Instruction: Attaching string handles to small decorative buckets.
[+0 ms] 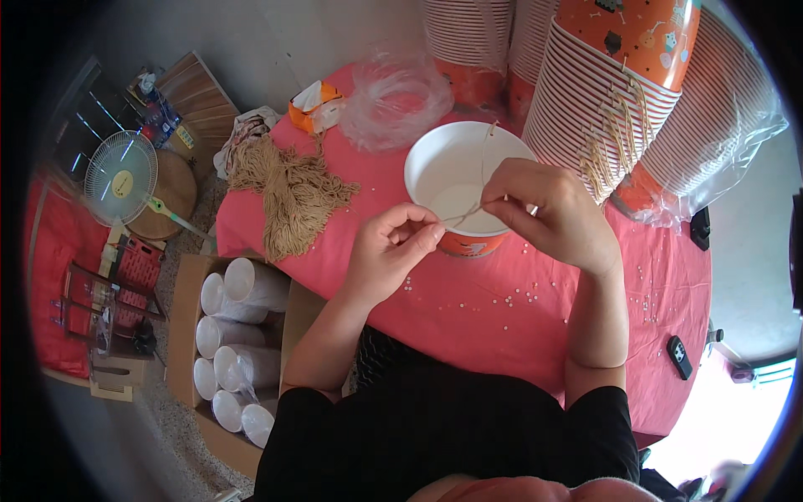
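Observation:
A white-lined paper bucket [431, 180] with an orange printed outside stands upright on the table, its mouth facing up. A thin beige cord [484, 159] runs from the bucket's far rim across its opening to my hands. My left hand [391, 251] pinches one end of it between thumb and forefinger at the near left rim. Over the right side of the bucket, my right hand [548, 209] pinches the same cord, fingers curled. To the left lies a thick bundle of beige cords [293, 197].
Tall stacks of nested buckets [577, 109], with cords hanging from some, rise at the back right. Clear plastic wrap [397, 100] lies behind the cord bundle. Small paper dots and a black remote [679, 358] lie on the pink tablecloth [452, 335]. A carton [188, 335] holds sleeved white cups.

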Demonstrator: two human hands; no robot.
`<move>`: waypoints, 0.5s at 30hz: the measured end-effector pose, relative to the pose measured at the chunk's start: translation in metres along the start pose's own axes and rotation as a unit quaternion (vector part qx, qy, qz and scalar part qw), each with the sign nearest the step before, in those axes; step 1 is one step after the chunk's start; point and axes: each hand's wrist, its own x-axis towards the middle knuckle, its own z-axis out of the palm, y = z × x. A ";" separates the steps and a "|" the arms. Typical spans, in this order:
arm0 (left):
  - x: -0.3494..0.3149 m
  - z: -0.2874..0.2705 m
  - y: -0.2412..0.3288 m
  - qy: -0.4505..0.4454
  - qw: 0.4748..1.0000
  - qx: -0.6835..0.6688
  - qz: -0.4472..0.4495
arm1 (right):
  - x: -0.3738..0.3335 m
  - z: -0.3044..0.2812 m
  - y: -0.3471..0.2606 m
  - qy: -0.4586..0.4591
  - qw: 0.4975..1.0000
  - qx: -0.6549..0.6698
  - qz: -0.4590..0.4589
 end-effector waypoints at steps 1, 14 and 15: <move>0.000 0.000 0.001 0.000 1.000 0.000 0.000 | 0.001 0.001 -0.001 -0.018 1.000 0.005 -0.024; -0.004 0.010 -0.007 -0.015 0.991 -0.115 -0.060 | 0.004 0.022 -0.001 -0.042 0.998 0.003 -0.049; -0.004 0.010 -0.008 -0.016 0.991 -0.122 -0.057 | 0.004 0.022 -0.001 -0.042 0.998 0.003 -0.049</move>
